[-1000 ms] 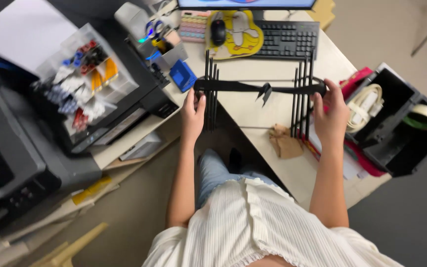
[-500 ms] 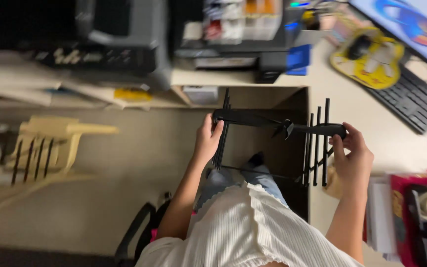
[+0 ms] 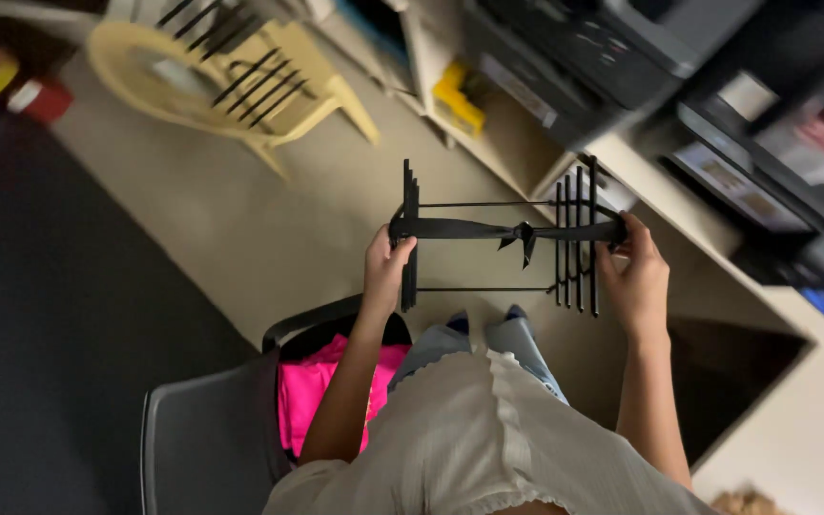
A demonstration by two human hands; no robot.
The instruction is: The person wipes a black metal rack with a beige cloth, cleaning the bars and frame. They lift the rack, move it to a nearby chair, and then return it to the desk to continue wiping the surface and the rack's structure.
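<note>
The black wire rack with upright rods at both ends (image 3: 503,232) is held level in front of the torso, long axis running left to right. The left hand (image 3: 385,270) grips its left end rods, the right hand (image 3: 634,277) its right end; both are curled closed.

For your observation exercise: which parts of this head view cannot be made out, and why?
- Left hand palm: hidden behind black rack.
- Printer: blurred, cut by top edge.
- Yellow chair: blurred, cut by top edge.
- Pink item: partly hidden by left arm.
- Right hand fingertips: behind rack.
</note>
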